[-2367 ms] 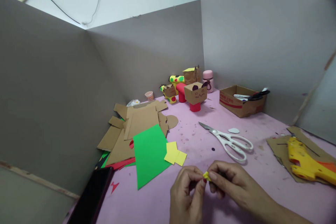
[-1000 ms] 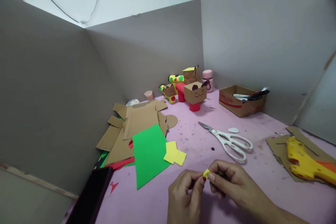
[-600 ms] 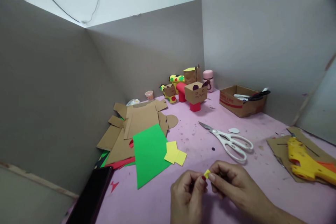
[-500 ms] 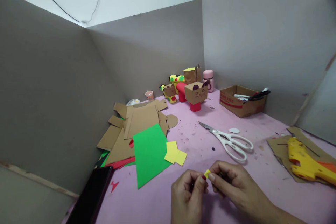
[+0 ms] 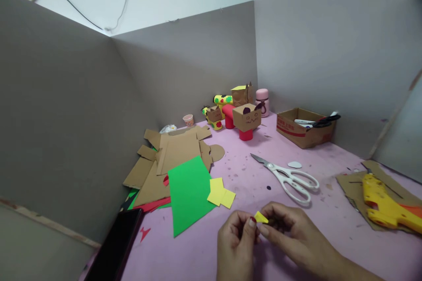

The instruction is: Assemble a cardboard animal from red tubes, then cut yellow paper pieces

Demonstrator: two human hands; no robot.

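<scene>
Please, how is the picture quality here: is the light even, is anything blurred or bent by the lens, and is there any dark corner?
Head view: light is soft and even, brightest on the wall strip at upper left; the hands holding the yellow scrap cast only faint shadows on the pink table. The wide lens bends the grey panels, the top right corner is dark, and the far cardboard figures look slightly soft.

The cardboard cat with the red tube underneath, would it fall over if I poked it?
Probably yes. The brown cardboard box-head cat figure looks wider than the short red tube base it stands on, so it seems top-heavy. Being cardboard, it is likely light and might slide on the pink tabletop.
</scene>
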